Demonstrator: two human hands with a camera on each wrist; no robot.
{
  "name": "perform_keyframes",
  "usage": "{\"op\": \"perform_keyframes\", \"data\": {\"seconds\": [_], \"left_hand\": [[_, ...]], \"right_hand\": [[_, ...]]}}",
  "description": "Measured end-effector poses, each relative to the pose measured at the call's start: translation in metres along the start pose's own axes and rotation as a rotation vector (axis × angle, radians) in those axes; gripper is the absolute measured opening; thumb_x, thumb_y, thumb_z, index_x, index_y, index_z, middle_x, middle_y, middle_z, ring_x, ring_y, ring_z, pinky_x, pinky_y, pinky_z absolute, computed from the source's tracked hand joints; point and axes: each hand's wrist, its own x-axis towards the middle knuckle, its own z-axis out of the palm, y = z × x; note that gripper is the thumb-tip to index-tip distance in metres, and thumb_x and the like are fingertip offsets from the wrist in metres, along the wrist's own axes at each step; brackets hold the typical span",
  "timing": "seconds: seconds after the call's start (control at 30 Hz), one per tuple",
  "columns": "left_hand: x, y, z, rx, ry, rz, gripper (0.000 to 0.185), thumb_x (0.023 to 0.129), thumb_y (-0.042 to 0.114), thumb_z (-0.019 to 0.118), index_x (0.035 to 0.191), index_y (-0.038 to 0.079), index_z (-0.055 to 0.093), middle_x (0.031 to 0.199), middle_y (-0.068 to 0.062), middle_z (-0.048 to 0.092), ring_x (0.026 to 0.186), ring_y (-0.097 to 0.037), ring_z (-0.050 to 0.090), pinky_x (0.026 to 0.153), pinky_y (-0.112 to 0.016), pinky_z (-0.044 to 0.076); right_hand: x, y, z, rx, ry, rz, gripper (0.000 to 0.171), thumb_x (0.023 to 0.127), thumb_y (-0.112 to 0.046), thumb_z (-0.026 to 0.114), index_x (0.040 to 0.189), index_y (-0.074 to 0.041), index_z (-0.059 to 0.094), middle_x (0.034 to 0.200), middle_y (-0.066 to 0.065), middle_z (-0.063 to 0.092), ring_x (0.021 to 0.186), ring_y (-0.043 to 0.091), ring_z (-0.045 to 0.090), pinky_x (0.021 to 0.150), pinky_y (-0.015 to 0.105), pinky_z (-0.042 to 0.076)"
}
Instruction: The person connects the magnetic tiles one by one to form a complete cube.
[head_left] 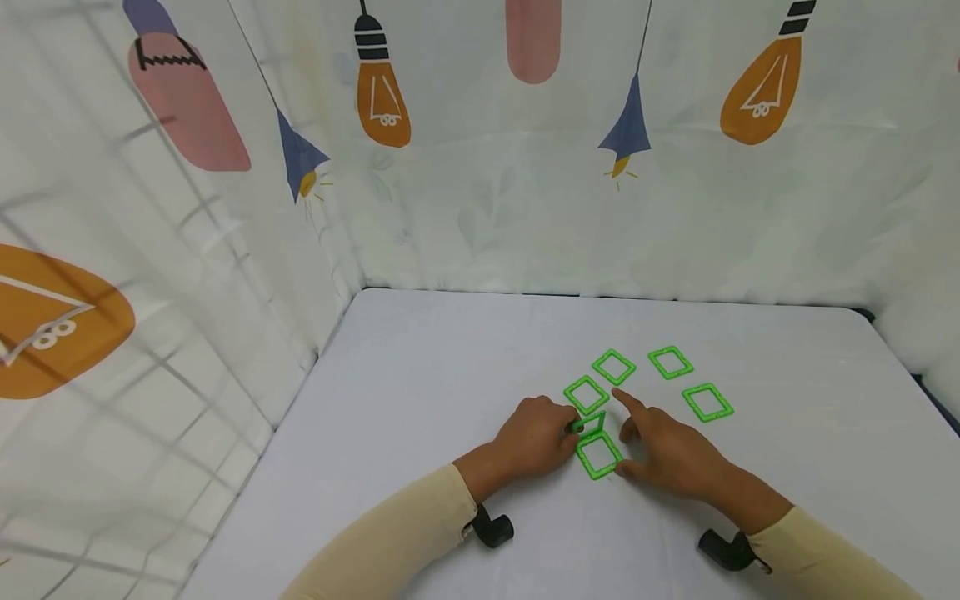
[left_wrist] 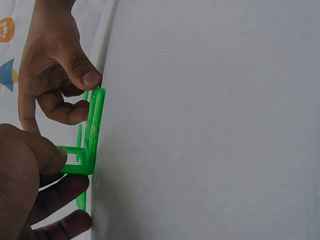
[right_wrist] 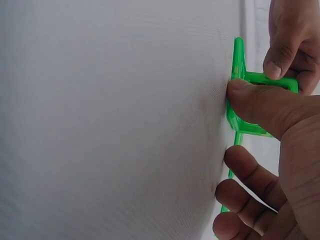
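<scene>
Several green square frame tiles lie on the white table (head_left: pixel 420 400). One flat tile (head_left: pixel 598 456) sits between my hands, seen edge-on in the wrist views (left_wrist: pixel 94 120) (right_wrist: pixel 235 115). A second tile (head_left: pixel 589 423) stands upright on its far edge. My left hand (head_left: pixel 536 437) (left_wrist: pixel 30 170) pinches this upright tile (left_wrist: pixel 70 150). My right hand (head_left: pixel 667 450) (right_wrist: pixel 285 150) touches the flat tile's right side with its thumb tip and a fingertip, its index finger pointing straight out. The right hand (left_wrist: pixel 50 60) also shows in the left wrist view.
More green tiles lie flat just beyond the hands: one (head_left: pixel 586 394), another (head_left: pixel 613 367), a third (head_left: pixel 671 362) and one to the right (head_left: pixel 707 402). Patterned curtains (head_left: pixel 480 167) close in the table at the back and left. Black wrist mounts (head_left: pixel 491 527) rest near the front.
</scene>
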Motion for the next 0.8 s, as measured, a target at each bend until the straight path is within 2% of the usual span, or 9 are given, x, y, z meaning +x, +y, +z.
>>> {"op": "perform_keyframes", "data": {"seconds": [0.4, 0.8], "left_hand": [[-0.005, -0.004, 0.003, 0.017, 0.011, 0.025, 0.006, 0.094, 0.023, 0.074, 0.094, 0.018, 0.071, 0.081, 0.014, 0.067, 0.073, -0.005, 0.052, 0.071, -0.022, 0.042], [-0.009, -0.005, 0.002, 0.037, -0.019, 0.017, 0.008, 0.09, 0.024, 0.078, 0.094, 0.02, 0.072, 0.085, 0.015, 0.071, 0.08, -0.006, 0.056, 0.077, -0.024, 0.044]], "right_hand": [[0.009, 0.003, 0.0, -0.051, -0.034, 0.082, 0.076, 0.079, -0.036, 0.09, 0.141, -0.008, 0.056, 0.094, -0.012, 0.062, 0.089, 0.012, 0.059, 0.072, 0.034, 0.051], [0.015, 0.0, -0.001, -0.075, -0.047, 0.131, 0.06, 0.082, -0.034, 0.088, 0.132, -0.01, 0.065, 0.091, -0.009, 0.062, 0.085, 0.013, 0.058, 0.069, 0.035, 0.05]]}}
